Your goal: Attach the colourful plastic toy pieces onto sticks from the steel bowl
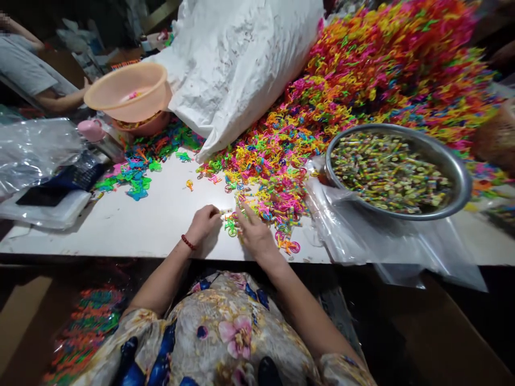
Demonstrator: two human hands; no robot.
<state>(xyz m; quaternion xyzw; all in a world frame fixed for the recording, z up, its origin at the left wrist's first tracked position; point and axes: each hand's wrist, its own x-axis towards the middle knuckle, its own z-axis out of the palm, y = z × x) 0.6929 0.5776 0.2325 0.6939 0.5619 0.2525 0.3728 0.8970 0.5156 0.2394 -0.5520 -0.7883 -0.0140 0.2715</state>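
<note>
My left hand (pixel 204 224), with a red bead bracelet at the wrist, is closed in a pinch at the table's front. At its fingertips is a small pale tube-shaped piece (pixel 226 211), too small to make out fully. My right hand (pixel 255 231) lies just to the right, its fingers stretched out at the edge of the colourful plastic pieces (pixel 277 182). Between the two hands are a few green ring-shaped plastic pieces (pixel 232 229). Pink and orange ring pieces (pixel 289 245) lie beside my right wrist.
A metal bowl (pixel 462 187) of small wrapped tubes stands on clear plastic bags (pixel 341 230) at right. Behind are a high heap of plastic pieces (pixel 386 59) and a white sack (pixel 241 59). At left are a peach basin (pixel 124 107), a pink-lidded bottle (pixel 92 130) and another person's arm (pixel 64 101).
</note>
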